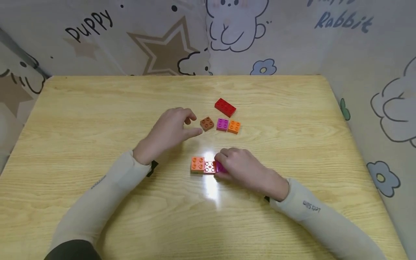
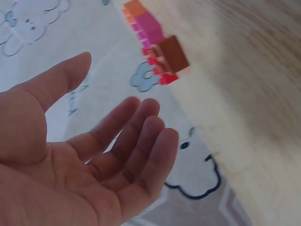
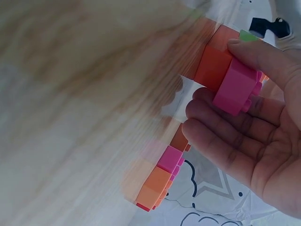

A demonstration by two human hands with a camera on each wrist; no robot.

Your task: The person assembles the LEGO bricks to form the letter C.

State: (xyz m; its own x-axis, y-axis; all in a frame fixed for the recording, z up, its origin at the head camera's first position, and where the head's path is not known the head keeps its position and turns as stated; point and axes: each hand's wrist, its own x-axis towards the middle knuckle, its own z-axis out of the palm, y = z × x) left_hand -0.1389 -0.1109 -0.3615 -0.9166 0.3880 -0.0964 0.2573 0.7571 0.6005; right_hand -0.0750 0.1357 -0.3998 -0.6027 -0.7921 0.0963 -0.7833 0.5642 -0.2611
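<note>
My right hand (image 1: 242,168) pinches a magenta brick (image 3: 235,88) between thumb and fingers, at the right end of a short row on the table. Beside it in that row are a red brick (image 1: 209,167), glaring with light, and an orange brick (image 1: 197,164) at the left end. The right wrist view also shows a bit of a green brick (image 3: 247,36) by the thumb. My left hand (image 1: 172,126) hovers with fingers spread and nothing in them. Its thumb tip is close to a brown four-stud brick (image 1: 207,124).
Right of the brown brick, a second magenta brick (image 1: 222,124) and another orange brick (image 1: 234,126) lie side by side. Behind them is a longer red brick (image 1: 225,107). A wall (image 1: 292,43) with cartoon drawings borders the wooden table (image 1: 97,108) at back and right.
</note>
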